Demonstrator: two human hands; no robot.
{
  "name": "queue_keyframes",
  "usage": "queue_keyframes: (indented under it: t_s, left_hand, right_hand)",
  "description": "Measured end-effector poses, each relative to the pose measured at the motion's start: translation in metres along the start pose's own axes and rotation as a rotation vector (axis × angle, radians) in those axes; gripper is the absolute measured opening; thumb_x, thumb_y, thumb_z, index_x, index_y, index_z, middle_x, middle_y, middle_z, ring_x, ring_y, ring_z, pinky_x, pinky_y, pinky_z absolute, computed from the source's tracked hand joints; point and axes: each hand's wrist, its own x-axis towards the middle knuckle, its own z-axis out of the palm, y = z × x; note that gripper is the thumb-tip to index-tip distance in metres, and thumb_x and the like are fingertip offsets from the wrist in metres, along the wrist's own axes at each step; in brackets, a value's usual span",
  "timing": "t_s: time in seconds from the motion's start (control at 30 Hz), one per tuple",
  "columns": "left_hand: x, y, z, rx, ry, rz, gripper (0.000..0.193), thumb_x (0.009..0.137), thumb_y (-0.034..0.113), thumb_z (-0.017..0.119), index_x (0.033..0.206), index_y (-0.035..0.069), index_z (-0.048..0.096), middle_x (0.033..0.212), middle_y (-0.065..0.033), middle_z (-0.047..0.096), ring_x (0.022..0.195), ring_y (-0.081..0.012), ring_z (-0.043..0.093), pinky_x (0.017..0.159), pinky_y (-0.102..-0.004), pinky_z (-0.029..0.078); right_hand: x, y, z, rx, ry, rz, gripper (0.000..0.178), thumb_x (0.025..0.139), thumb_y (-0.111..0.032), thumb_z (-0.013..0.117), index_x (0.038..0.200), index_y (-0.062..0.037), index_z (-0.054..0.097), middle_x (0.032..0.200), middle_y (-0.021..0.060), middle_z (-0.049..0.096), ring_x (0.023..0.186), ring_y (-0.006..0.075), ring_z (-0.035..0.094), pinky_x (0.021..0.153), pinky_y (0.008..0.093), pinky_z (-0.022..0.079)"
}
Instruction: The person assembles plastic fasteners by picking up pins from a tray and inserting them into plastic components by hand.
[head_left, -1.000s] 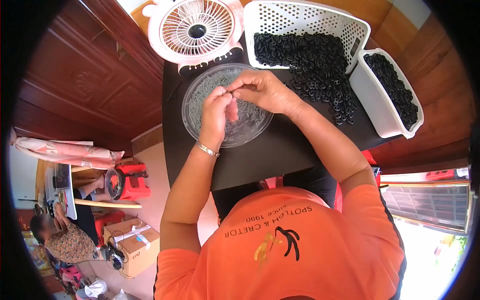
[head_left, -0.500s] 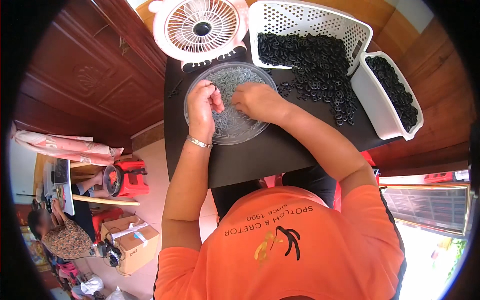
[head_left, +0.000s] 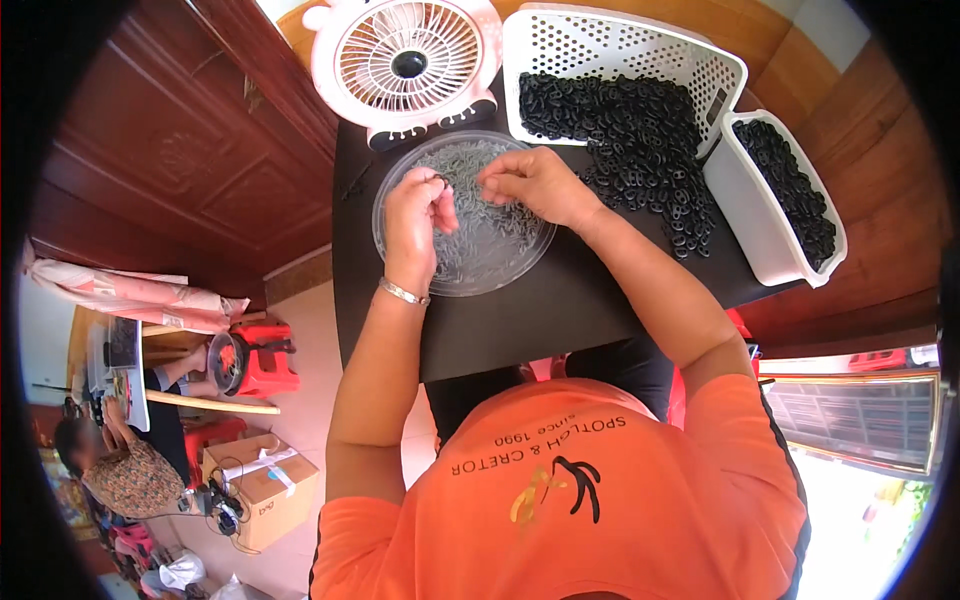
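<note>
My left hand [head_left: 414,218] is curled over the left side of a round clear tray [head_left: 470,290], with a small black oval piece [head_left: 440,180] at its fingertips. Many small grey pin-like pieces [head_left: 462,160] lie spread over the tray's bottom. My right hand [head_left: 543,187] hovers over the tray's right half, thumb and fingers pinched together. Whatever that pinch holds is too small to make out. To the right, a pile of black two-holed pieces [head_left: 650,165] spills from a white perforated basket [head_left: 620,40] onto the dark table [head_left: 480,345].
A pink fan [head_left: 409,65] stands behind the tray. A narrow white bin [head_left: 745,215] with more black pieces is at the table's right side. Off to the left, another person [head_left: 135,475] sits at work beside a cardboard box [head_left: 268,490] and a red stool [head_left: 265,360].
My right hand has lifted from the pins and drawn slightly right, away from my left hand. The left hand stays nearly in place with the black piece.
</note>
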Motion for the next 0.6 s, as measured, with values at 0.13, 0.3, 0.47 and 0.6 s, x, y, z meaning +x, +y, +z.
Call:
queue_keyframes:
  t_s: [0.13, 0.3, 0.47, 0.6]
  left_hand:
    - [-0.005, -0.003, 0.008, 0.023, -0.071, -0.026, 0.015, 0.083, 0.013, 0.049, 0.074, 0.003, 0.055, 0.057, -0.0036, 0.052, 0.046, -0.0116, 0.048, 0.044, -0.0226, 0.036]
    - [-0.01, -0.008, 0.015, 0.09, -0.206, -0.04, 0.016, 0.088, 0.017, 0.048, 0.079, 0.004, 0.053, 0.063, -0.0037, 0.053, 0.051, -0.012, 0.049, 0.049, -0.0229, 0.038]
    - [-0.012, -0.005, 0.018, 0.082, -0.233, 0.007, 0.016, 0.088, 0.017, 0.048, 0.079, 0.004, 0.053, 0.063, -0.0037, 0.053, 0.051, -0.0113, 0.048, 0.05, -0.0223, 0.038]
    - [-0.013, -0.006, 0.018, 0.094, -0.216, 0.035, 0.016, 0.088, 0.017, 0.048, 0.079, 0.004, 0.052, 0.063, -0.0031, 0.052, 0.051, -0.0105, 0.047, 0.049, -0.022, 0.038]
  right_hand:
    - [-0.001, -0.006, -0.003, -0.007, 0.045, -0.034, 0.015, 0.084, -0.009, 0.063, 0.095, 0.0019, 0.065, 0.08, 0.0048, 0.064, 0.07, 0.0086, 0.057, 0.068, 0.0221, 0.048]
    - [-0.008, -0.017, 0.0, 0.368, -0.007, 0.044, 0.017, 0.084, -0.015, 0.066, 0.093, -0.0009, 0.064, 0.079, 0.0041, 0.063, 0.065, 0.0089, 0.057, 0.062, 0.0224, 0.048]
    - [-0.007, -0.016, 0.001, 0.283, -0.028, 0.052, 0.017, 0.087, -0.019, 0.063, 0.088, -0.002, 0.064, 0.074, 0.0035, 0.062, 0.062, 0.0085, 0.056, 0.058, 0.0224, 0.048]
    - [-0.007, -0.016, 0.003, 0.128, -0.015, 0.011, 0.024, 0.089, -0.024, 0.059, 0.078, -0.0026, 0.061, 0.066, 0.0006, 0.057, 0.057, 0.0065, 0.05, 0.052, 0.0214, 0.043]
